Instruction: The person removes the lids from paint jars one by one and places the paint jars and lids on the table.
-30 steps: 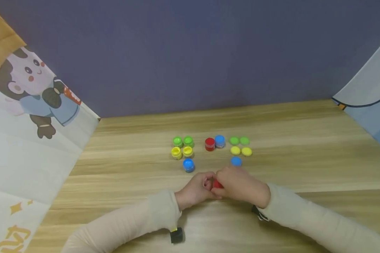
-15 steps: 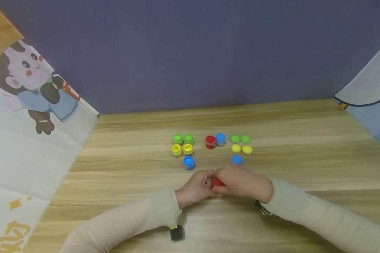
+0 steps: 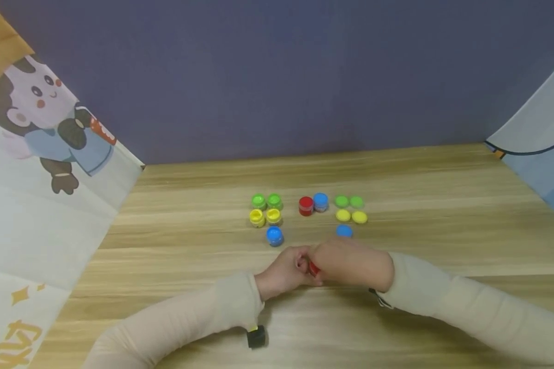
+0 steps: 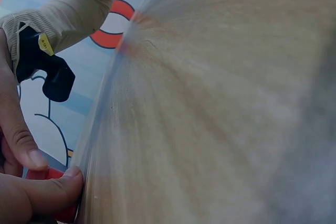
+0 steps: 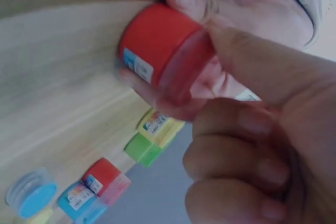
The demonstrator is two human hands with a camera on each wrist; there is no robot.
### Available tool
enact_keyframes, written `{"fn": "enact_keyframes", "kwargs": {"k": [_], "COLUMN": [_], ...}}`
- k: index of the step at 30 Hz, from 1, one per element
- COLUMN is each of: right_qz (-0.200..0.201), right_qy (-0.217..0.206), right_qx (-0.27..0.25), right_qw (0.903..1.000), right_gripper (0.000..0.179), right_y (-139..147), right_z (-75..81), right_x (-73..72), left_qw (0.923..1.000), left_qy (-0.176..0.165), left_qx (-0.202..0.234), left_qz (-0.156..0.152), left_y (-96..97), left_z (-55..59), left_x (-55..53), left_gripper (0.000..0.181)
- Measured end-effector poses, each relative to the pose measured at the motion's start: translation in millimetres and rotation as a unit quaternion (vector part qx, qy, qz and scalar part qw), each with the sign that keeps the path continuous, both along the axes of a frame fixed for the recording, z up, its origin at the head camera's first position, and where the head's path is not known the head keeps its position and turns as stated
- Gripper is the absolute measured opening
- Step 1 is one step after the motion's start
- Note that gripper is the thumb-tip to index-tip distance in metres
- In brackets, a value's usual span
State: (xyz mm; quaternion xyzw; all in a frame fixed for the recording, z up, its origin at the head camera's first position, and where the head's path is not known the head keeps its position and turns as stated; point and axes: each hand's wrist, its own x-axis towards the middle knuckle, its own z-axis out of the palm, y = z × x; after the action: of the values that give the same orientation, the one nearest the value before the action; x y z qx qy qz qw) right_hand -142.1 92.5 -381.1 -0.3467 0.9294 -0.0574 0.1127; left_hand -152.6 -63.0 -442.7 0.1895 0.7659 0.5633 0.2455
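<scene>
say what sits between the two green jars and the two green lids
A red jar and a blue jar, side by side, as the head view shows.

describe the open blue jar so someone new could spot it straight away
On the wooden table, left of the middle, two green jars and two yellow jars stand in pairs. Between them and the left hand sits a single blue jar. Unlike the capped blue jar beside the standing red jar, this one has no lid.

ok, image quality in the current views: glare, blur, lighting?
Head: pale sheen on the near part of the table, soft shadow beside the left sleeve; left wrist: dim, wood grain smeared; right wrist: red jar soft, its label unreadable.
</scene>
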Motion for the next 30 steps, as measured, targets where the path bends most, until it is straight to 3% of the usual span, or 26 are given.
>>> {"fn": "enact_keyframes", "kwargs": {"k": [8,10,14,18,20,23,27,30], "right_qz": [0.099,0.121,0.172,0.194,0.187,0.152,0.085,0.029], "right_qy": [0.102,0.131,0.202,0.225,0.219,0.18,0.124,0.114], "right_qx": [-0.003,0.017,0.047,0.012,-0.006,-0.028,-0.062,-0.075], "right_qw": [0.9898,0.9839,0.9629,0.9548,0.9576,0.9715,0.9867,0.9902], "right_gripper": [0.02,0.02,0.024,0.035,0.03,0.028,0.034,0.029], "right_y": [5,8,15,21,22,23,20,15], "right_z": [0.0,-0.4,-1.9,-3.4,-3.7,-4.5,-8.4,-12.1], "right_x": [2.4,2.0,0.4,-1.1,-0.4,2.4,8.3,13.0], "left_qw": [0.9995,0.9993,0.9985,0.9979,0.9977,0.9982,0.999,0.9991], "left_qy": [0.026,0.026,0.036,0.045,0.046,0.034,0.023,0.024], "left_qx": [-0.02,-0.026,-0.04,-0.045,-0.05,-0.05,-0.036,-0.033], "left_qz": [0.0,0.0,-0.002,-0.007,-0.007,-0.002,-0.007,-0.012], "left_y": [-1.1,-0.9,0.0,0.7,0.8,0.7,-0.1,-0.8], "left_z": [-3.1,-3.3,-2.9,-1.4,-0.8,-0.1,0.0,0.0], "left_x": [0.8,0.2,-0.5,-0.8,-0.8,-0.7,-0.4,-0.1], "left_gripper": [0.027,0.031,0.042,0.044,0.041,0.034,0.031,0.039]}}
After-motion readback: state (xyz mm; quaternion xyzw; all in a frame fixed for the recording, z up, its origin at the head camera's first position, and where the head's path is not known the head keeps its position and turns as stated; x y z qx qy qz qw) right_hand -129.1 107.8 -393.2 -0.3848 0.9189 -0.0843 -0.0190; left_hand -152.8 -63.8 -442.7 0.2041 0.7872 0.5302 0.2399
